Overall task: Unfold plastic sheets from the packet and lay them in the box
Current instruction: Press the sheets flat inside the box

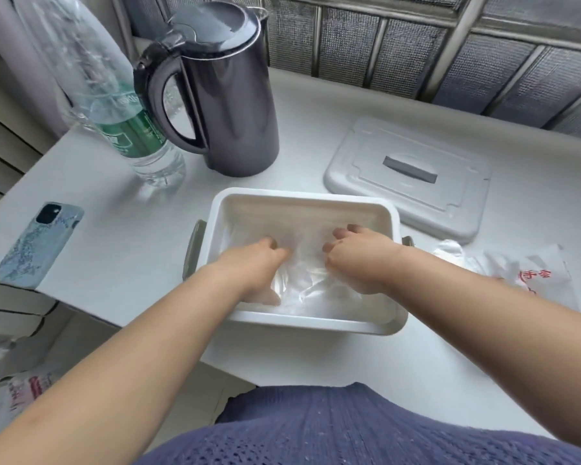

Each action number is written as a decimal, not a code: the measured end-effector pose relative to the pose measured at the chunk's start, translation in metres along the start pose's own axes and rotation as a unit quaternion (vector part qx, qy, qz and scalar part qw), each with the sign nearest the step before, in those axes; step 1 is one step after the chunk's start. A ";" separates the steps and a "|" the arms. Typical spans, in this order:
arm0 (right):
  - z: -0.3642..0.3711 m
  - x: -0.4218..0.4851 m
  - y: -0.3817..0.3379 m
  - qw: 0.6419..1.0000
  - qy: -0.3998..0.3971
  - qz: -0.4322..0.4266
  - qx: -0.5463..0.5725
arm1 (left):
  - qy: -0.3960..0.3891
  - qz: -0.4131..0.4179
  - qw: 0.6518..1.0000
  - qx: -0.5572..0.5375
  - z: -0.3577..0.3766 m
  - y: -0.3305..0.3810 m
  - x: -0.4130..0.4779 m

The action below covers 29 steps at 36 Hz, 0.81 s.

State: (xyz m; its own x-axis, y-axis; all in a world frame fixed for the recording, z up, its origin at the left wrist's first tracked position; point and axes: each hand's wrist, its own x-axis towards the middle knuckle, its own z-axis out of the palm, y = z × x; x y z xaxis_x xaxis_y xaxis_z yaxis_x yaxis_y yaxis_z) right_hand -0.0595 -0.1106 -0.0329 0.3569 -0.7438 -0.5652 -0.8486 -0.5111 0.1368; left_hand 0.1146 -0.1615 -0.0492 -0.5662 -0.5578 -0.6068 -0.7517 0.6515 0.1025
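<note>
A white plastic box [302,197] stands on the table in front of me, with crinkled clear plastic sheet [304,286] lying in its bottom. Both my hands are inside the box, down on the sheet. My left hand [256,263] is at the left side, its fingers curled down into the plastic. My right hand [358,258] is at the right side, knuckles bent and fingers curled on the same sheet. The fingertips are hidden in the plastic. The packet [530,275], white with red print, lies to the right of the box with a folded sheet sticking out.
The box's white lid [406,172] lies behind it to the right. A dark kettle [228,95] and a clear water bottle [131,132] stand at the back left. A phone [37,243] lies near the table's left edge. A barred window runs along the back.
</note>
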 end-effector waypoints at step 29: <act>0.004 -0.050 0.022 0.767 0.409 0.201 0.451 | 0.246 -0.185 0.947 -0.095 -0.055 0.054 -0.042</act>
State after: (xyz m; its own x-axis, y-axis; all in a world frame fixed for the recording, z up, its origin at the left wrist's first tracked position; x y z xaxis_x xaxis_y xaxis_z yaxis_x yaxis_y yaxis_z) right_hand -0.0978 -0.0832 -0.0050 -0.1920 -0.9733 0.1257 -0.7475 0.0620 -0.6613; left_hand 0.0788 -0.1311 0.0249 -0.3064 -0.9321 -0.1931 -0.9501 0.2869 0.1224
